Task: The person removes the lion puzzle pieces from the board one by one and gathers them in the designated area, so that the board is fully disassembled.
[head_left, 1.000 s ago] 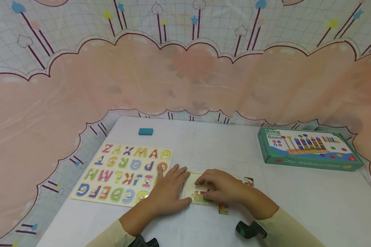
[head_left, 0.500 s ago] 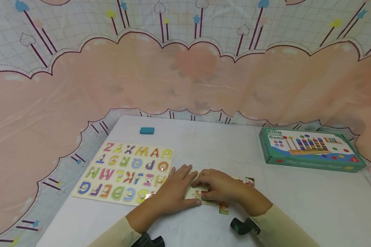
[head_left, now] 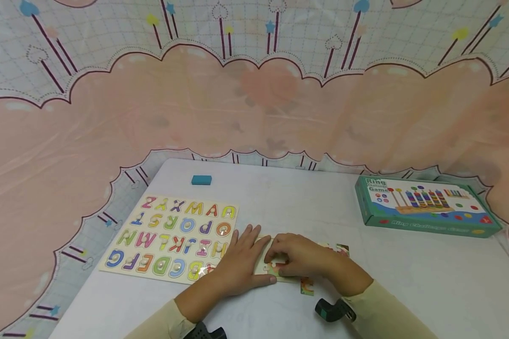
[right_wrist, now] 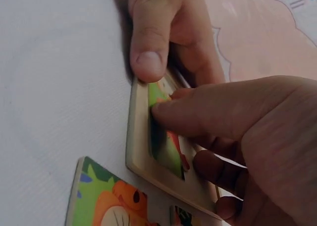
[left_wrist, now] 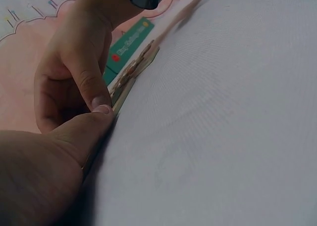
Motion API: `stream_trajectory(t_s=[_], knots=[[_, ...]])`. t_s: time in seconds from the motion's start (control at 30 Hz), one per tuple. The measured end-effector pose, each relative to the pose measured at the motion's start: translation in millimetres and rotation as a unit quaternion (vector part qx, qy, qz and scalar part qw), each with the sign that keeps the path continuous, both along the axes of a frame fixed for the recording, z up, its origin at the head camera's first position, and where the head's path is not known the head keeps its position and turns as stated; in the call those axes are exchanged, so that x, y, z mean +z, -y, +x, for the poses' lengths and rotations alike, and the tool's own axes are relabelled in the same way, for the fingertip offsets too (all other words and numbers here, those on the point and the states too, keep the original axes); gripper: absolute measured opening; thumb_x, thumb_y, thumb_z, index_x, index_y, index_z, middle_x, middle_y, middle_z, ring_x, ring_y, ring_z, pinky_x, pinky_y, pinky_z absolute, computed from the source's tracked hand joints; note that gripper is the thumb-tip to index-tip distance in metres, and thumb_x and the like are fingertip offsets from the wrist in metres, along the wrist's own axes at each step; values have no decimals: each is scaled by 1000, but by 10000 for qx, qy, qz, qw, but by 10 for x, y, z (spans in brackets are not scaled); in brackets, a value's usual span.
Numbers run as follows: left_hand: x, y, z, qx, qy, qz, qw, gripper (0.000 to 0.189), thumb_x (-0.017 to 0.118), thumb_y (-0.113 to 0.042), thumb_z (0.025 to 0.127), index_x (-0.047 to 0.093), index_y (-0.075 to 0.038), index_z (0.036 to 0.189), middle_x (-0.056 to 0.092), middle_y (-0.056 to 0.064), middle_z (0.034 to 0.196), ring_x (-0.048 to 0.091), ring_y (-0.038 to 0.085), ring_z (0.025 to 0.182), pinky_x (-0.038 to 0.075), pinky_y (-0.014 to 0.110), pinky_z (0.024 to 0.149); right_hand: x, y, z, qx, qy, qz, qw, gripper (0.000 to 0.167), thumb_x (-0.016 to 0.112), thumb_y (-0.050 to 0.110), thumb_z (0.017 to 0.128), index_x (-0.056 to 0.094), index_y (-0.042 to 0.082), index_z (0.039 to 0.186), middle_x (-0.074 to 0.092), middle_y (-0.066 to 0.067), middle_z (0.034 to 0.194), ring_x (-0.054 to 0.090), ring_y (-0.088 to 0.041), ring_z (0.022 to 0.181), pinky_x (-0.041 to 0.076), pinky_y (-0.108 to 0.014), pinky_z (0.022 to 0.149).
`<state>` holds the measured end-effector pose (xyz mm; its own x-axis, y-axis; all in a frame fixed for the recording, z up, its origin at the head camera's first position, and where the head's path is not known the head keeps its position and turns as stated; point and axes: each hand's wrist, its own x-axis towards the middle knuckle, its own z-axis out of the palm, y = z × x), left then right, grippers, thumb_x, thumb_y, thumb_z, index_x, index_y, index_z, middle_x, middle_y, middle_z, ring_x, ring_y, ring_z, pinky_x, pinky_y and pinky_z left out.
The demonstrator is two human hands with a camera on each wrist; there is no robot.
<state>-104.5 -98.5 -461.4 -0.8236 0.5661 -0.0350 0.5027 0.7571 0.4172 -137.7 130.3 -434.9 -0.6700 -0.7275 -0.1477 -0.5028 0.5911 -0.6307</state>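
Note:
A small wooden jigsaw tray [head_left: 260, 260] lies between my hands. My left hand [head_left: 242, 264] rests on its left side with straight fingers, the thumb pressing the near edge. With curled fingers my right hand [head_left: 304, 256] pinches a green and red jigsaw piece [right_wrist: 167, 154] in the recess of the tray, thumb on top in the right wrist view. That hand partly hides the piece. A loose piece with an orange animal [right_wrist: 116, 201] lies just outside the tray. More pieces [head_left: 342, 249] show beyond the right wrist.
An alphabet peg board [head_left: 165, 238] lies to the left, its right edge near my left hand. A teal block [head_left: 201, 180] sits at the back left. The green Ring Challenge Game box [head_left: 428, 207] stands at the back right of the white table [head_left: 288, 197].
My left hand has slid slightly right along the tray, and my right forearm has shifted a little left. Over the last half second both hands have barely moved.

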Motion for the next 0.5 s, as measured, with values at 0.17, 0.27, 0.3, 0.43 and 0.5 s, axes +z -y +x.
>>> stream_trajectory(t_s=[0.17,0.27,0.3,0.43,0.5], knots=[[-8,4,1,-18,-22,-34,10000,95,72,-66,93,40,-12,165,23,18,175,11,38,164,6,65,128,18,6,5,-30,110,59,9999,28,85,9,91,79,27,111,62,16,110,56,-4,96,53,-26,88],[-8,1,-2,-27,-41,-67,10000,95,72,-66,93,40,-12,165,23,18,175,11,38,164,7,66,128,31,14,8,-17,67,93,9999,28,85,9,90,79,28,111,62,16,108,56,-5,95,51,-27,87],[-8,0,-4,-28,-45,-82,10000,95,72,-66,93,40,-12,165,23,18,176,11,38,164,7,65,128,34,17,9,-14,54,106,9999,28,85,9,90,79,28,110,62,16,108,55,-5,95,51,-28,87],[-9,-4,-10,-29,-30,-132,9999,96,72,-67,93,40,-12,165,22,17,176,10,38,164,6,65,128,56,24,15,-27,51,148,9999,29,85,8,90,78,28,109,62,15,106,55,-7,93,49,-29,85],[-7,-5,-12,-31,-22,-142,9999,96,72,-67,93,39,-13,165,22,17,176,10,38,164,6,65,128,67,26,18,-30,47,148,9999,29,86,8,90,77,29,108,62,15,106,55,-7,93,49,-29,85]])
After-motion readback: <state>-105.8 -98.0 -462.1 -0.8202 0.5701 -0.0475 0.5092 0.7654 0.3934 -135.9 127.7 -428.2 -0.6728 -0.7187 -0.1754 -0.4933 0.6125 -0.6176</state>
